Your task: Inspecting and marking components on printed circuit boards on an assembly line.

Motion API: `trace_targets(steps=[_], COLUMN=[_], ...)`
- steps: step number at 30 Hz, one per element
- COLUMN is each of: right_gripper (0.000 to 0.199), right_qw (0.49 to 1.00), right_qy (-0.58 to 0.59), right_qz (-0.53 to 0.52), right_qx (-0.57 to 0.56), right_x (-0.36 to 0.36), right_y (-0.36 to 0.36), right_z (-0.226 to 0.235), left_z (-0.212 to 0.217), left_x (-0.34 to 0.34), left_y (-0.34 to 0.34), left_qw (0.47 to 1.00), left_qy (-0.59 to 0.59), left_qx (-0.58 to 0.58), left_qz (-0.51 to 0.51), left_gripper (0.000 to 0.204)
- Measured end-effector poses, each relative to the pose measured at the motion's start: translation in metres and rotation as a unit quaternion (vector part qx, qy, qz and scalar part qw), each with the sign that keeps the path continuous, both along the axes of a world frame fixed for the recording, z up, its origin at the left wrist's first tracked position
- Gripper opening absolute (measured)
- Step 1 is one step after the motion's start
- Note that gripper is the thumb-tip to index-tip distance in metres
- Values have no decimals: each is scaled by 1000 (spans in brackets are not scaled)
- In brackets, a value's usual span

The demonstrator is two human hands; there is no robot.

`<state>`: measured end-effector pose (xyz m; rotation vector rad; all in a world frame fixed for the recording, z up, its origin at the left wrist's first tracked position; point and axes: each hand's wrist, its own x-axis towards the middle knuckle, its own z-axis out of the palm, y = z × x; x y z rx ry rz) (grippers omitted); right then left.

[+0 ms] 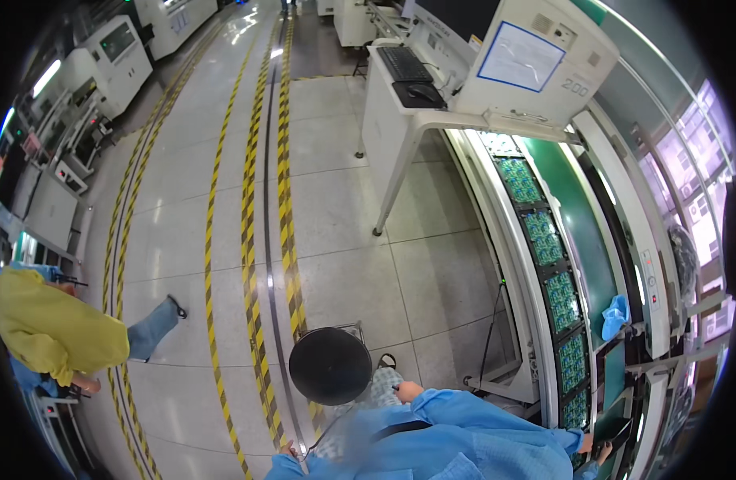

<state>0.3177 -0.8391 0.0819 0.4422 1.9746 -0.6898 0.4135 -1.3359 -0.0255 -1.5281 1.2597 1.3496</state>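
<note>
My right hand (pixel 595 448) reaches out at the lower right in a blue sleeve, and its fingers close on the edge of a dark flat panel (pixel 620 434) at the near end of a conveyor line (pixel 518 264). Several green circuit boards (pixel 562 300) lie in a row on that line. My left hand (pixel 288 452) sits small at the bottom edge near the striped floor tape, and its fingers are too small to read. A round black stool (pixel 330 366) stands just in front of my checkered trouser leg (pixel 378 382).
A white machine with a keyboard shelf (pixel 408 68) stands at the top right on thin legs. Yellow-black floor tape (pixel 286 216) runs up the aisle. A person in a yellow coat (pixel 52 328) bends at the left. A blue cloth (pixel 614 314) lies on the line's rail.
</note>
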Motion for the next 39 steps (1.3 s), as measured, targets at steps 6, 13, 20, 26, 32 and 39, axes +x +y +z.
trace_targets(steps=[6,13,20,26,32,39], right_gripper=[25,27,39,38,53,49], right_qw=[995,994,990,987,970,984], right_qy=[91,68,37,-35,199,106], right_qz=[0,3,66,112,-69,-78], right_qx=[39,80,120,113,122,117], right_x=[-39,-19,42,50,-57,-156], right_y=[-13,-14,-25,-85,-108,-123], right_z=[15,-3,-55,-135,-220,-268], left_z=[21,22,-18,-86,-120,-194], left_x=[8,-4,-82,-126,-183,-218], left_y=[5,-36,-99,-23,9,35], left_qw=[956,881,892,938,906,893], left_qy=[23,116,137,221,259,292], left_qx=[26,-94,-85,-252,-220,-151], left_qz=[290,449,423,-87,-252,-308], left_gripper=[41,46,49,53,58,57])
